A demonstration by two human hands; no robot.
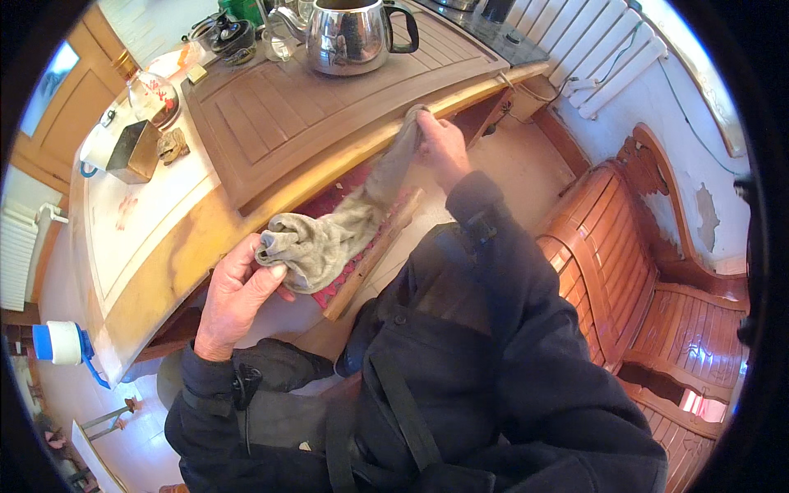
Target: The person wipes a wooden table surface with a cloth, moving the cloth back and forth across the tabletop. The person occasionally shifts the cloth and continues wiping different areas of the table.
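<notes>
A greyish-green cloth (pixel 345 237) is stretched between my two hands, in front of the table's near edge. My left hand (pixel 237 293) pinches its bunched, folded end between thumb and fingers. Farther off to the right, my right hand (pixel 441 145) grips the narrow, twisted end. The cloth hangs over my lap side of the table, above a red patterned textile (pixel 330 289) and a wooden bar (pixel 373 256) lower down. Just beyond it lies a brown slatted tea tray (pixel 296 132) on the table.
A shiny metal kettle (pixel 348 37) stands on the tray. At the left of the table (pixel 179 212) are a glass bottle (pixel 151 98), a dark square box (pixel 134 152) and a small carved figure (pixel 172 146). A wooden bench (pixel 601 246) stands to my right, and a blue-and-white water pump (pixel 61 343) at far left.
</notes>
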